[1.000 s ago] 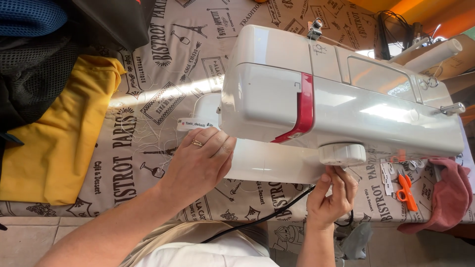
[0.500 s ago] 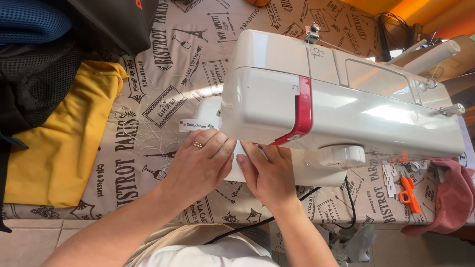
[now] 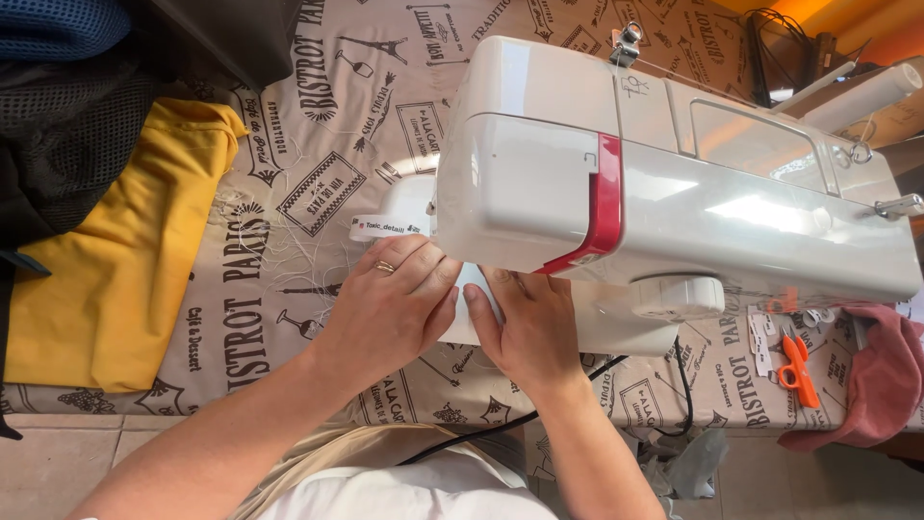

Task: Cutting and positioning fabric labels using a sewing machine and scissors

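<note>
Under the sewing machine head, left hand and right hand lie flat, pressing white label tape; feeding it straight seems next.

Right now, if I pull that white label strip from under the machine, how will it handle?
The label strip looks thin and floppy, so it would probably bend or curl. It seems light; its far end runs under the sewing machine, so it may snag. Both hands, left hand and right hand, rest beside it.

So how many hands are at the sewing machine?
2: the left hand and the right hand, side by side under the sewing machine head; fingertips partly hidden.
</note>
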